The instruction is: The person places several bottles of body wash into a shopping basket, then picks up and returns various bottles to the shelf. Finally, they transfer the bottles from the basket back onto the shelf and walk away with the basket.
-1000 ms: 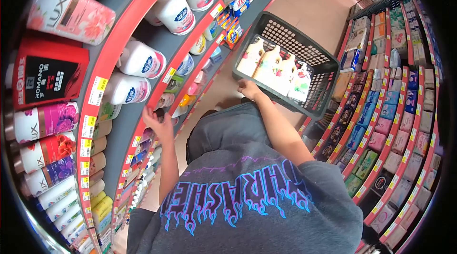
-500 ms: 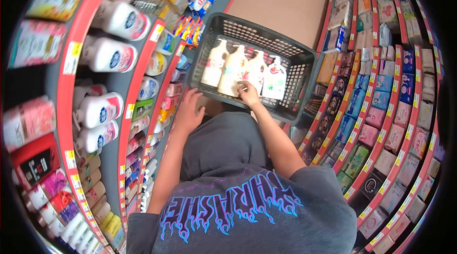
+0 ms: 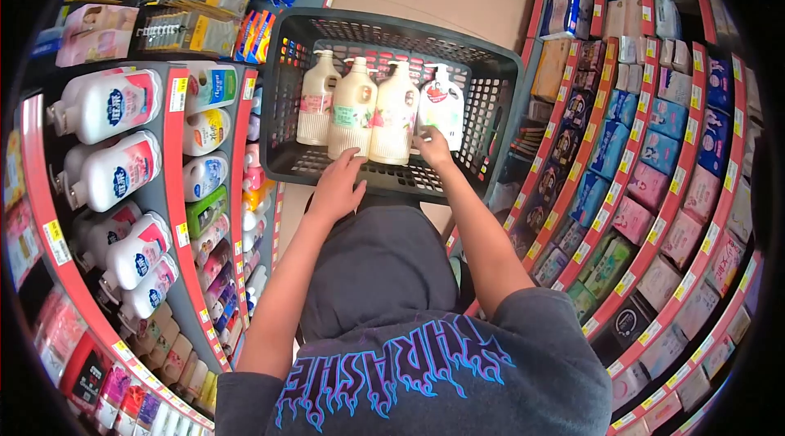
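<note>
Through the head camera I have the left hand with its fingers loosely spread and the thumb well apart from them, palm down over the near side of the black basket; its fingertips sit at the foot of the second cream bottle, though I can't tell whether they press on it. I see the right hand with its fingers bent, by the lower part of the white bottle and beside the third cream bottle; whether it pinches anything I can't tell. I count four pump bottles standing in that one basket: three cream, counting the first cream bottle at the left end, and one white with a red label at the right end. On the left shelf I count at least four white jugs with blue labels.
</note>
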A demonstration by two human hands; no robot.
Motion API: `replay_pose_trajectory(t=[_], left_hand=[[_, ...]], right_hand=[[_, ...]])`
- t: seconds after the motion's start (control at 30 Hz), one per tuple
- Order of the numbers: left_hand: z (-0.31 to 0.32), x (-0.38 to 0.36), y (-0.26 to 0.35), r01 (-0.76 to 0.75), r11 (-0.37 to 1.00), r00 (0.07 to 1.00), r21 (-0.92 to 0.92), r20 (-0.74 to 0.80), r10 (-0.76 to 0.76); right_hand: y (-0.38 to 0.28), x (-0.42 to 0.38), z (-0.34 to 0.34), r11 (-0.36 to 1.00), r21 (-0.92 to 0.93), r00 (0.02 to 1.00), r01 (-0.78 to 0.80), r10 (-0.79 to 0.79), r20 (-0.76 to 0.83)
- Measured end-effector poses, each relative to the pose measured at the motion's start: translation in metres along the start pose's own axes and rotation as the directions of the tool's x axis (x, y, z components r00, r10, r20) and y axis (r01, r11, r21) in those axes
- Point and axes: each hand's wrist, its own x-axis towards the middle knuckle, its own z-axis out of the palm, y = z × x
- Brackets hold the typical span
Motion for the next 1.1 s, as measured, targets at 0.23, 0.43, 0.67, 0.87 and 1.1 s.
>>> replay_pose_trajectory(t=[0.23, 0.43, 0.67, 0.87, 1.1], left_hand=[[0.024, 0.033, -0.024, 0.074, 0.997, 0.995, 0.027, 0.07, -0.076], [0.027, 0.028, -0.034, 0.054, 0.997, 0.999, -0.054, -0.005, -0.054], [0.018, 0.024, -0.04, 0.013, 0.998, 1.0, -0.063, 0.028, -0.011], [0.017, 0.024, -0.025, 0.036, 0.993, 0.999, -0.116, 0.007, -0.035], [0.023, 0.008, -0.011, 0.08, 0.921, 0.989, -0.381, -0.083, -0.12]], right_hand=[[-0.025, 0.05, 0.021, 0.961, 0.26, 0.994, -0.098, 0.108, -0.024], [-0.021, 0.083, 0.021, 0.767, 0.391, 0.857, -0.508, 0.403, 0.321], [0.005, 0.109, 0.039, 0.752, 0.564, 0.939, -0.342, 0.248, 0.24], [-0.039, 0.074, 0.013, 0.99, -0.101, 0.992, -0.102, 0.094, -0.087], [-0.063, 0.031, -0.038, 0.995, -0.055, 0.956, 0.085, -0.097, -0.277]])
